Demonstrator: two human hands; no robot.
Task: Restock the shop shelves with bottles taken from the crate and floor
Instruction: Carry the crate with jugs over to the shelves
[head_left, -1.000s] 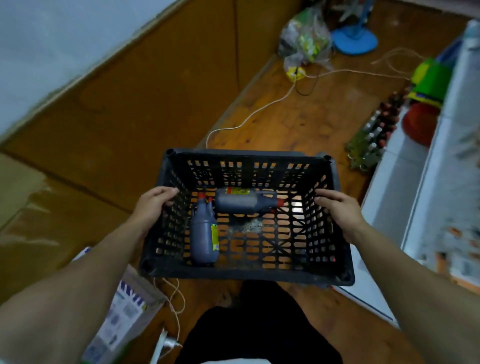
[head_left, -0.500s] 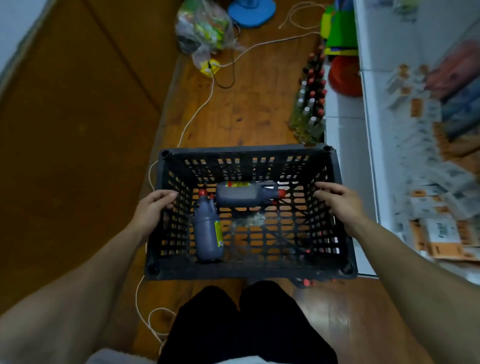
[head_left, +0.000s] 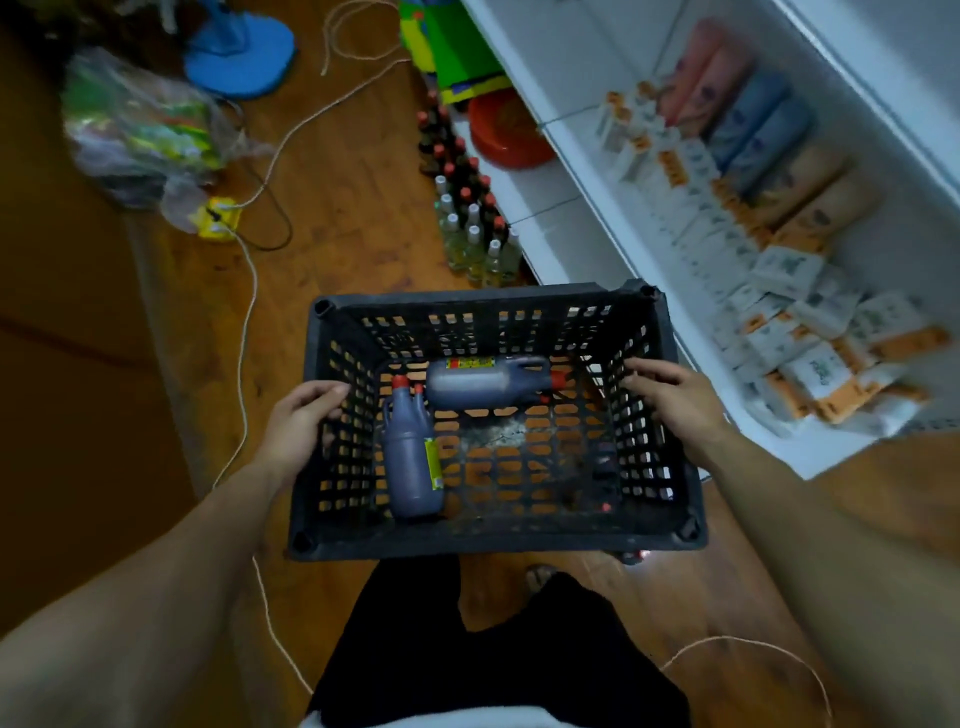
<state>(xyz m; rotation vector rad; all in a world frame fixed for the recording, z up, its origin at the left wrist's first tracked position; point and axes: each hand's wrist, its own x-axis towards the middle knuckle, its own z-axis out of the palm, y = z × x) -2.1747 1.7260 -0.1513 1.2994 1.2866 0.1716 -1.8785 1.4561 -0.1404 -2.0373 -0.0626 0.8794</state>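
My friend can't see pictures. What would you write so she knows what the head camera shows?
A person grips a black plastic crate, left hand on its left rim and right hand on its right, above a wooden floor. Two grey bottles with red caps lie inside. A cluster of small bottles stands on the floor beside white shelves.
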